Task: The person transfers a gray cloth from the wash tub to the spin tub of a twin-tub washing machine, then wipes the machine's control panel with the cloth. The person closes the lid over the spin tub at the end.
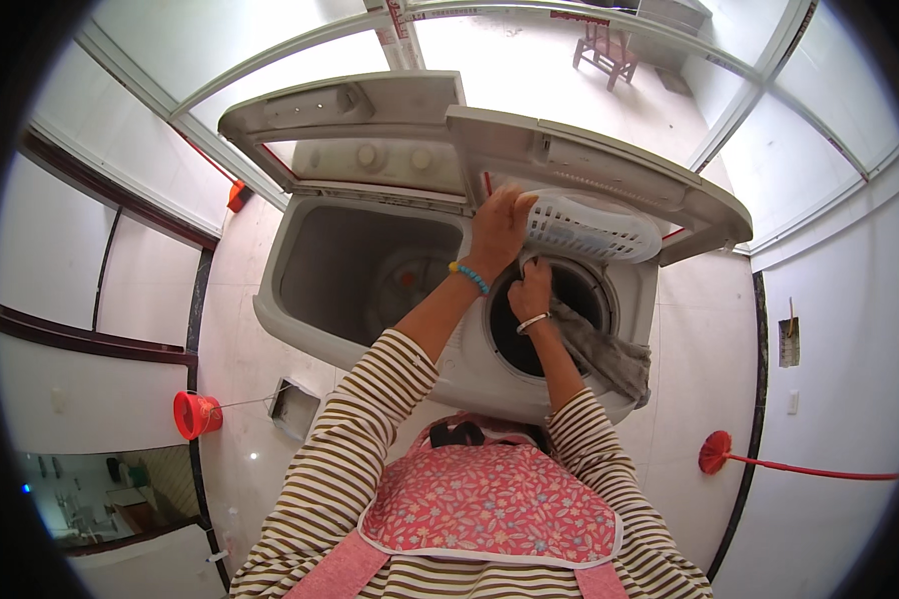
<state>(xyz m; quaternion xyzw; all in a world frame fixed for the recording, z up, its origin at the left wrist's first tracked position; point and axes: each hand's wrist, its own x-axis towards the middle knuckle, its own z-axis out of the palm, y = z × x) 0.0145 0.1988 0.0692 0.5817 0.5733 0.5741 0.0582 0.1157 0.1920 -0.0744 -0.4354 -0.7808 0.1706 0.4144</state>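
A twin-tub washing machine (449, 385) stands before me with both outer lids raised. My left hand (500, 224), blurred at the fingers, is at the left edge of the white perforated inner lid (592, 228); whether it grips that lid is unclear. At the back left rim of the round spin tub (503, 341) is my right hand (530, 293), its fingers curled; what lies inside them is hidden. A grey cloth (607, 352) hangs from inside this tub over its front right rim, passing close to my right wrist. The larger wash tub (330, 262) is open on the left.
A red bucket (198, 415) and a metal dustpan (295, 409) are on the floor at the left. To the right, a red round-headed brush (715, 452) has a long handle. Glazed partition frames (764, 78) rise behind the machine, with a wooden chair (607, 56) beyond.
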